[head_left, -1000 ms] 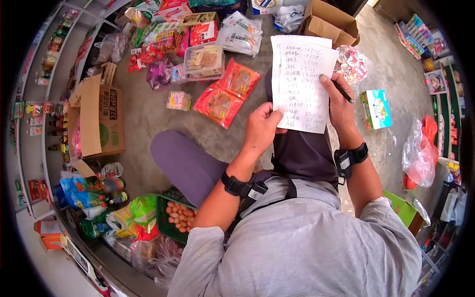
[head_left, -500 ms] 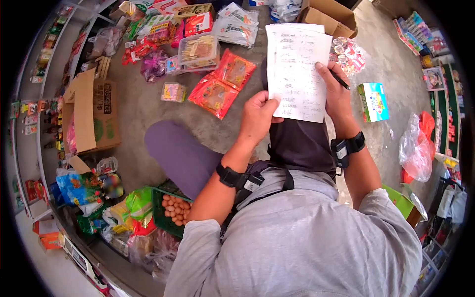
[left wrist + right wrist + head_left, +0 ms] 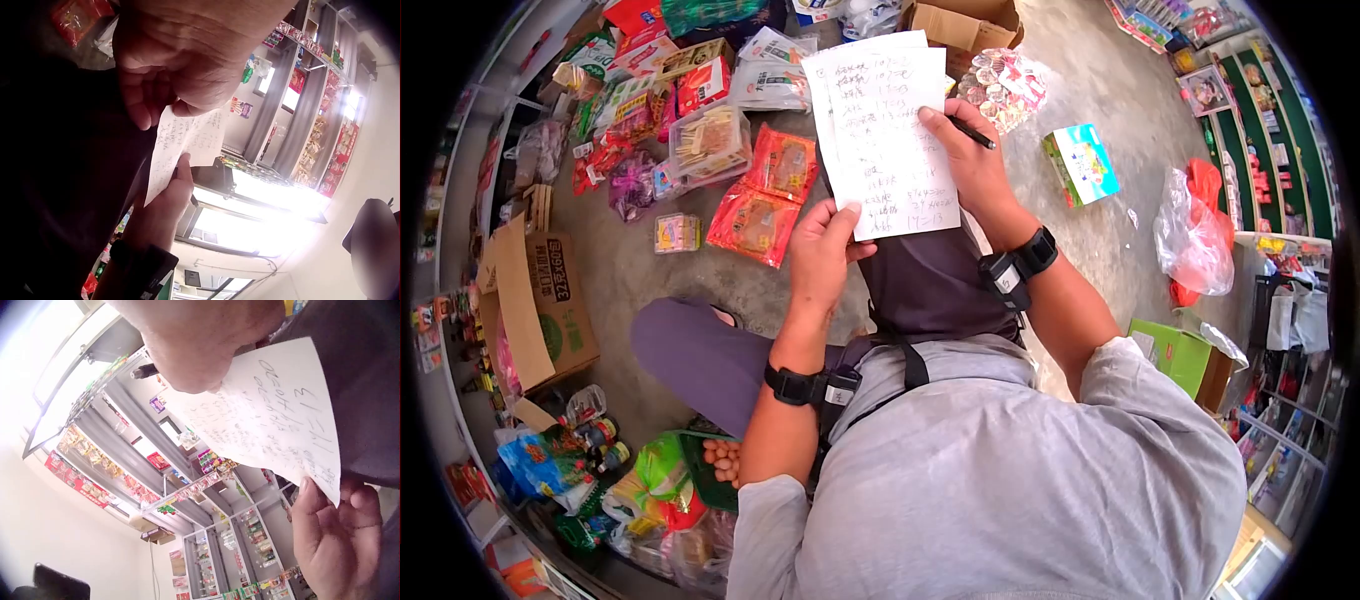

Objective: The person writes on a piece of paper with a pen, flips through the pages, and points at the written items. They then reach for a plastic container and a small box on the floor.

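While pinching the sheets (image 3: 890,140) above one leg (image 3: 940,285), left hand (image 3: 818,258) closed at their lower left corner, right hand (image 3: 978,175) at their right edge, probably to keep them flat, holds a black pen (image 3: 975,134) in the right. Has red packets (image 3: 752,222) on grey floor (image 3: 615,290) left of the sheets, stocked shelves (image 3: 1268,120) far right of them.

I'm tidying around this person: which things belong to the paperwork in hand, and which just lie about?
In use:
- handwritten sheets, held by left hand and right hand
- black pen, in the right hand

Seemingly just lying about:
- red packets
- tub of sticks
- eggs
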`<state>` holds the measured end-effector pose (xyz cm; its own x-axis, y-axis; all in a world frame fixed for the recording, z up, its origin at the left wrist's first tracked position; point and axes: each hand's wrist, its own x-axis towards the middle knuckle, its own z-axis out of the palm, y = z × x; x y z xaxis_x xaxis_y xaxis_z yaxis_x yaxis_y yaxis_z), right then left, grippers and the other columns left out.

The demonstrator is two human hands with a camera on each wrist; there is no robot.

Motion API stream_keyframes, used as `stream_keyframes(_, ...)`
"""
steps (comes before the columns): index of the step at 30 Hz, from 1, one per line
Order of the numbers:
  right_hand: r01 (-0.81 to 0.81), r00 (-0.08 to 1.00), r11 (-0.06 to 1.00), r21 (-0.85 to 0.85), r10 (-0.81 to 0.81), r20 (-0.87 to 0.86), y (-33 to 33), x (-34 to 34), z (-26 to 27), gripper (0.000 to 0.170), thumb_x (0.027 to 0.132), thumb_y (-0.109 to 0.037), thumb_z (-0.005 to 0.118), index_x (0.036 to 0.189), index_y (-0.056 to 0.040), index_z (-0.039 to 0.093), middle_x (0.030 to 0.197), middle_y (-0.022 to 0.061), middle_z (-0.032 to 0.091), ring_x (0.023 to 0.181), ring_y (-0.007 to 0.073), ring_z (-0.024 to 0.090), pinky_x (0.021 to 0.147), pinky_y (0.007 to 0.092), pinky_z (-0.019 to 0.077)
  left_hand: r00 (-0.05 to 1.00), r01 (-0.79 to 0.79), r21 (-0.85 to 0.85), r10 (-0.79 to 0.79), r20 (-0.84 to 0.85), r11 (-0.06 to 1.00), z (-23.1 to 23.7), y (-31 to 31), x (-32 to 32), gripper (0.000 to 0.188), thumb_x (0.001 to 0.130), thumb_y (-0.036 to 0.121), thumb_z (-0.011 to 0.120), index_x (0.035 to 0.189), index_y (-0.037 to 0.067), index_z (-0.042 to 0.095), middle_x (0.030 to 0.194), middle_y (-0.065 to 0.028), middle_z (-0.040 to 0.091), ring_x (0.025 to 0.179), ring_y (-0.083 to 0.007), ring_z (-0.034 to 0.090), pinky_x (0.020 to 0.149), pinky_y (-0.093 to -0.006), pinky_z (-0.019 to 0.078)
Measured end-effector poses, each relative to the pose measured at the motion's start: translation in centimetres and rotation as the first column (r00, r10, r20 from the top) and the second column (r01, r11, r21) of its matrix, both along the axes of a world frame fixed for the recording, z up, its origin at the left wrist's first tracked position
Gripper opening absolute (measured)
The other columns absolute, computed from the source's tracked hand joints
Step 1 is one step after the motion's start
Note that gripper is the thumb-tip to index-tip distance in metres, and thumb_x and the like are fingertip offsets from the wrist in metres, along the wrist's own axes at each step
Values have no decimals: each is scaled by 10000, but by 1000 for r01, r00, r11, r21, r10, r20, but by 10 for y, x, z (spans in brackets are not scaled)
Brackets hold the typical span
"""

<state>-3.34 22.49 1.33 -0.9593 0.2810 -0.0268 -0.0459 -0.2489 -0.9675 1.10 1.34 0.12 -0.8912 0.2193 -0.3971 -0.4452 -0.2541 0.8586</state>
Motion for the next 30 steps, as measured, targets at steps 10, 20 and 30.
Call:
stream_keyframes(10,13,1000,1000,-14,-13,0,6,-8,-10,154,937,-147,705,993,-5,686,861,16,682,734,77,612,658,228,496,1000,10,11,-10,9,1000,-2,0,0,159,974,188,654,1008,34,648,884,-23,667,709,-83,632,639,-246,580)
stream_keyframes(20,-2,1000,997,-74,2,5,9,-14,-17,174,937,-172,707,988,-7,678,874,33,689,760,95,633,680,242,514,1000,17,3,-17,11,1000,-2,0,0,161,966,164,657,1042,23,649,897,-21,650,727,-88,629,657,-250,580)
stream_keyframes(30,18,1000,996,-85,-17,5,6,-13,-15,158,934,-151,711,996,-8,687,862,21,685,730,81,616,657,235,507,1000,17,0,-17,3,1000,0,0,1,161,970,174,652,1038,29,653,889,-16,657,730,-83,630,663,-250,580)
